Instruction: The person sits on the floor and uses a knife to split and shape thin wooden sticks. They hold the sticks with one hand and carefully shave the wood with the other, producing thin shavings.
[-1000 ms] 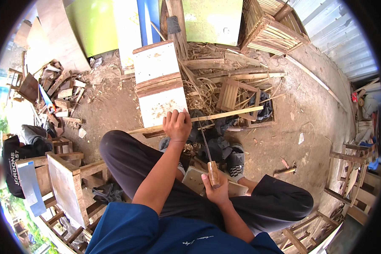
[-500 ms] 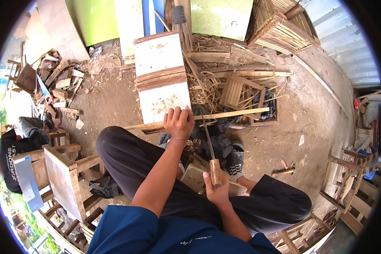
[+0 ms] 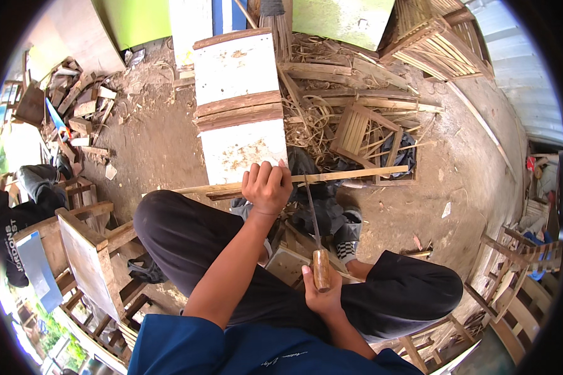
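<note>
My left hand [image 3: 268, 187] is closed over a long, thin wooden strip [image 3: 356, 174], pressing it at the near edge of a white-topped wooden bench [image 3: 241, 153]. The strip lies crosswise and sticks out to the right past the bench. In my right hand [image 3: 324, 297] is a wooden-handled blade [image 3: 321, 270], pointing away from me. Its narrow dark blade meets the strip just right of my left hand. The blade shows nearly edge-on, so I cannot tell whether it is a saw or a knife.
Wood shavings and offcuts [image 3: 331, 94] litter the floor beyond the bench, beside a slatted wooden frame [image 3: 356, 134]. A scrap pile with a handsaw [image 3: 58, 119] lies far left. Another person [image 3: 25, 212] sits at left near wooden frames [image 3: 88, 262]. Slatted furniture [image 3: 441, 47] stands far right.
The right hand has drawn the blade slightly back toward me. My left hand keeps its hold on the strip, and the whole view has shifted a little.
</note>
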{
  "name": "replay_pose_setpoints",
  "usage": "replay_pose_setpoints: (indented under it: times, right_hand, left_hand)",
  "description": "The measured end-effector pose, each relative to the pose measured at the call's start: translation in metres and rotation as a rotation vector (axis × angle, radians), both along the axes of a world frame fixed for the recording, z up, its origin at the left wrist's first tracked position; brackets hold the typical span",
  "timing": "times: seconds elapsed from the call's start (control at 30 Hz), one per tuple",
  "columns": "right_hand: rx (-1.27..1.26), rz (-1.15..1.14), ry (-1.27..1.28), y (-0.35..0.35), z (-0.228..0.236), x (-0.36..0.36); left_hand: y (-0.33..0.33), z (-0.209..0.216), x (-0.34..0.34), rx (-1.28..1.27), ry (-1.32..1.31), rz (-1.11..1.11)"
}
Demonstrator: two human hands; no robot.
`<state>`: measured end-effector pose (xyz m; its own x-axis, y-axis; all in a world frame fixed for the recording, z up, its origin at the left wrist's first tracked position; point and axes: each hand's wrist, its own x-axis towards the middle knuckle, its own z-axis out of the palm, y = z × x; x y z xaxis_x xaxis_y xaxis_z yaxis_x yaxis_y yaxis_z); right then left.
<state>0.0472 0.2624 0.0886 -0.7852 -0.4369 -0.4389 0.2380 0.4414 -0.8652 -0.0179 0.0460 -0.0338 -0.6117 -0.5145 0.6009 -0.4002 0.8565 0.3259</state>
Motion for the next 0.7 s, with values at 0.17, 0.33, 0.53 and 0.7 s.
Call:
replay_pose_setpoints:
  times: [0.17, 0.33, 0.53, 0.7]
  right_hand:
    - [0.087, 0.005, -0.184, -0.03, -0.007, -0.053]
    - [0.108, -0.13, -0.513, -0.057, 0.004, -0.09]
    - [0.036, -0.018, -0.153, -0.056, -0.016, -0.07]
    - [-0.128, -0.118, 0.049, -0.038, -0.081, -0.033]
  left_hand:
    - [-0.001, 0.0, 0.001, 0.015, -0.03, -0.012]
    - [-0.002, 0.002, 0.0, 0.025, -0.026, -0.006]
    - [-0.001, 0.003, -0.001, -0.003, 0.052, -0.005]
    - [-0.001, 0.0, -0.001, -0.014, 0.083, -0.013]
